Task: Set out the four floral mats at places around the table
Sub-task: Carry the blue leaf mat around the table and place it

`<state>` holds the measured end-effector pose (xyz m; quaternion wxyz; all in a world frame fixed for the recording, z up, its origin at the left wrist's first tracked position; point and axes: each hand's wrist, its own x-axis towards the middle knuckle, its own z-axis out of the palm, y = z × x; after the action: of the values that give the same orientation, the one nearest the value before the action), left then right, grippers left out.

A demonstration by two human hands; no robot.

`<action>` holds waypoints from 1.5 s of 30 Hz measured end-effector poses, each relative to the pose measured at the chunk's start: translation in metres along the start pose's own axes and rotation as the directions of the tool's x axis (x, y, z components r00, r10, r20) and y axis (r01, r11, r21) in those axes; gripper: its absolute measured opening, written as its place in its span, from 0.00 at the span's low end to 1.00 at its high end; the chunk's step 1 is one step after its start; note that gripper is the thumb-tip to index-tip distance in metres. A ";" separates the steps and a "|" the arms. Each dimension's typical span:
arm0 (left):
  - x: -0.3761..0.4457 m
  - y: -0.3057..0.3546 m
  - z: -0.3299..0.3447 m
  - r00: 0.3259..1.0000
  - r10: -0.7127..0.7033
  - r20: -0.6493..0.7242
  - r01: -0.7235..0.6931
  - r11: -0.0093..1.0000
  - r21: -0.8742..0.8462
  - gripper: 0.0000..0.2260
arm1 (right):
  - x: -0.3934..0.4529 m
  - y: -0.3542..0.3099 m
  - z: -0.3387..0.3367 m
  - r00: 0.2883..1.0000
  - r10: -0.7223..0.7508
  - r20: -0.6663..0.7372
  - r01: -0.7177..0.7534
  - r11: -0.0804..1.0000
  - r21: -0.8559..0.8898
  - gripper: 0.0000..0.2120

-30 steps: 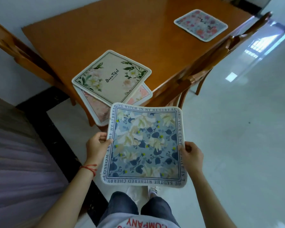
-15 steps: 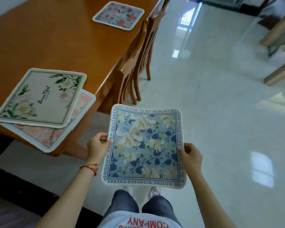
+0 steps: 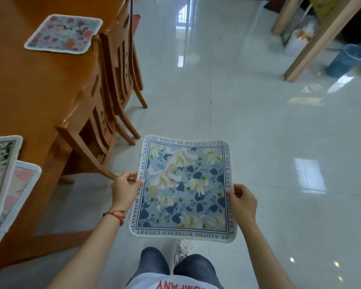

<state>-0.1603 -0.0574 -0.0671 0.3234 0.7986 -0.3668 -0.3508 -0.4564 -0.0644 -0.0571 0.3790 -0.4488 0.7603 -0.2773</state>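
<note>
Square blue floral mat [image 3: 183,188] held flat over the floor, near centre, left hand [image 3: 124,189] and right hand [image 3: 242,200] each gripping an edge. Far left: pink floral mat [image 3: 64,34] lying on orange wooden table [image 3: 29,86].

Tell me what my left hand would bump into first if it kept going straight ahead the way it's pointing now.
Probably the nearest chair. Your left hand, gripping the left edge of the blue mat, points forward and slightly left, toward that chair's back leg. Depth is hard to judge, so it might pass just to its right over bare floor.
</note>
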 end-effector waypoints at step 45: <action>0.459 0.324 0.185 0.999 0.004 0.047 -0.001 0.998 -0.066 0.07 | 0.525 -0.235 0.006 0.997 0.010 -0.076 0.001 0.990 0.141 0.03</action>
<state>-0.2017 -0.6474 -0.0656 0.3411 0.7787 -0.3635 -0.3810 -0.5027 -0.6374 -0.0536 0.3813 -0.4082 0.7536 -0.3465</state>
